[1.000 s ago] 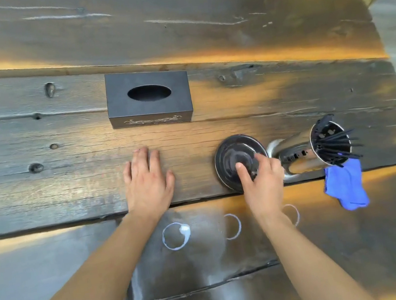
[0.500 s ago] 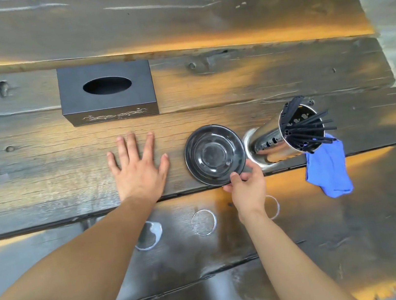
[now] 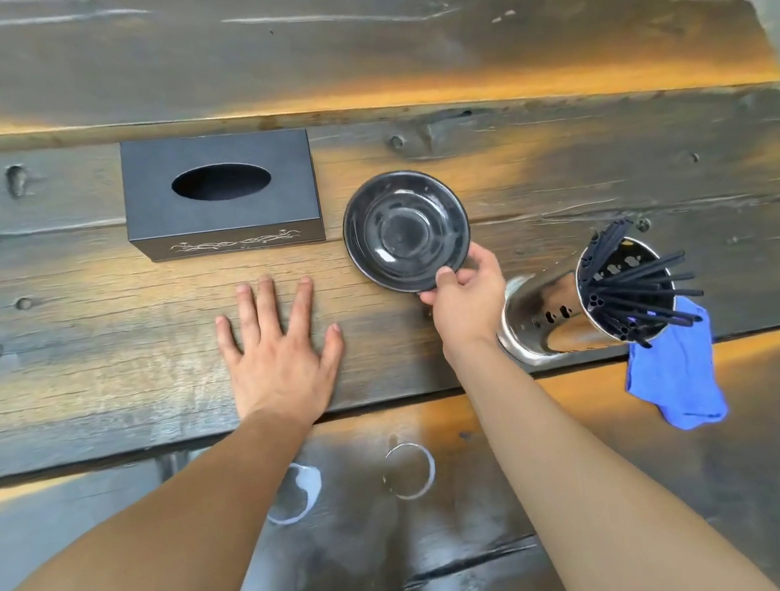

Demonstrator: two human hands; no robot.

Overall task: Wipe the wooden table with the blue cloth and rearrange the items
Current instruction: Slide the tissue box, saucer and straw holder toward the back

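The right hand (image 3: 466,296) pinches the near rim of the black dish (image 3: 406,231), which sits just right of the black tissue box (image 3: 219,191) on the wooden counter (image 3: 563,178). The left hand (image 3: 281,357) lies flat, fingers spread, empty. The blue cloth (image 3: 675,374) lies near right, beside the metal straw holder (image 3: 563,315).

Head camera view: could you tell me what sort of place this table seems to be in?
Probably a cafe or bar: a metal holder full of black straws, a tissue box and ring stains on the wooden table.
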